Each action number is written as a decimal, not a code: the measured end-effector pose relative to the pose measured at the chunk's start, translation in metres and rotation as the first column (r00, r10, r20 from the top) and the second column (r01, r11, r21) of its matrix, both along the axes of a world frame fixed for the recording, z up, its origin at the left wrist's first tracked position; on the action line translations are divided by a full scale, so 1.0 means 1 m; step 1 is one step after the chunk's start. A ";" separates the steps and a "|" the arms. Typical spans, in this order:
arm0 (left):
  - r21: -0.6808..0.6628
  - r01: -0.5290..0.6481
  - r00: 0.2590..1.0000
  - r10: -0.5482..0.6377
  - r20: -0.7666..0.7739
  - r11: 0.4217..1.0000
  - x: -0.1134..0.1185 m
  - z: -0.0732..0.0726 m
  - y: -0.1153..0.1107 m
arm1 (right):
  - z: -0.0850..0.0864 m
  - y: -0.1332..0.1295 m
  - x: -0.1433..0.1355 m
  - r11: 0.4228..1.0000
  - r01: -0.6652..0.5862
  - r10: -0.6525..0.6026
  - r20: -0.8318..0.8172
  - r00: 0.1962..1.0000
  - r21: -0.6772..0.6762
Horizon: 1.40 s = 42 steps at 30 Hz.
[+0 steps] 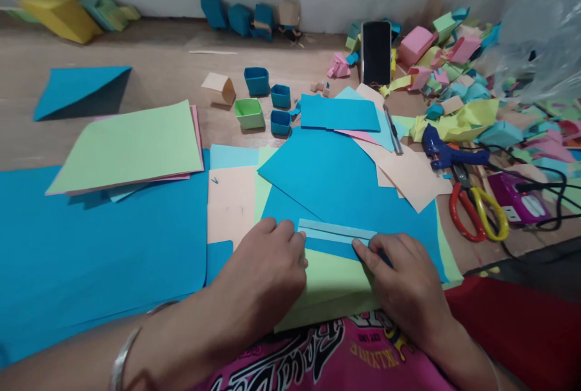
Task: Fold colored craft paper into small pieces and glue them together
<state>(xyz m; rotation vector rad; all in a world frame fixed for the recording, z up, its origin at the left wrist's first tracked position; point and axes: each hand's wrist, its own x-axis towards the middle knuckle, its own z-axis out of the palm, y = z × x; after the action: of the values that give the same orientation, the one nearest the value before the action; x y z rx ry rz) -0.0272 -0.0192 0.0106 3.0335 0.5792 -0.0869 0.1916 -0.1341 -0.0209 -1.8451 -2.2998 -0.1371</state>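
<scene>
A narrow folded light blue paper strip (336, 232) lies across blue paper near the front of the table. My left hand (272, 267) is curled at the strip's left end, fingers bent round and pressed on it. At the right end, my right hand (403, 276) pinches the strip between thumb and fingers. Beneath are a large blue sheet (345, 173) and a light green sheet (336, 282). A folded blue piece (340, 114) rests behind them.
Small paper boxes, one of them green (249, 114), stand at the back. To the right are a phone (376, 52), a glue gun (449, 152), scissors (476, 209), a purple power socket (517, 197), cables and paper scraps. Stacked green sheets (136, 143) lie left.
</scene>
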 end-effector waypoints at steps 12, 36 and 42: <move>-0.101 -0.041 0.985 0.057 0.166 0.994 0.015 -0.007 0.029 | -0.001 0.000 0.000 0.999 -0.027 0.028 -0.010 1.000 0.024; -0.092 0.136 0.976 -0.118 0.183 0.986 0.012 -0.016 0.013 | 0.002 0.010 -0.001 0.987 -0.131 0.137 -0.060 0.989 0.096; -0.154 0.041 0.992 -0.021 0.128 0.987 0.012 -0.012 0.011 | 0.009 0.009 -0.002 0.990 -0.137 0.137 -0.010 0.990 -0.011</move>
<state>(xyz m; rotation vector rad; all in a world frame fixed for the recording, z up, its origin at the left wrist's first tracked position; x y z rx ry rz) -0.0152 -0.0078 -0.0019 2.8699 0.4909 0.0555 0.1894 -0.1255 -0.0121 -1.6820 -2.4168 -0.0953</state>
